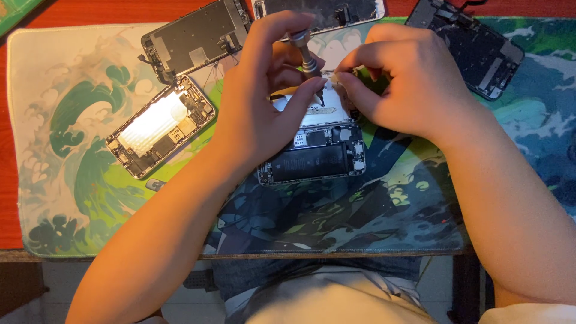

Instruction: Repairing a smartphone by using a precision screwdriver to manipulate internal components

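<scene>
Head view: the left hand (264, 90) pinches a slim silver metal screwdriver (307, 60) upright — tip down on the opened grey smartphone (315, 150) at centre. At three o'clock, the right hand (408, 78) — fingers curled — steadies its top edge on the wave-patterned green mat (72, 150).

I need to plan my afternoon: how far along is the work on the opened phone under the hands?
Done: the opened phone lies with its screen off, its battery and boards bare. In hand: the left hand holds a small screwdriver upright, tip on a metal plate inside; the right hand pinches at the phone's upper edge. Left: a second opened phone and loose screen panels lie apart on the mat.
</scene>
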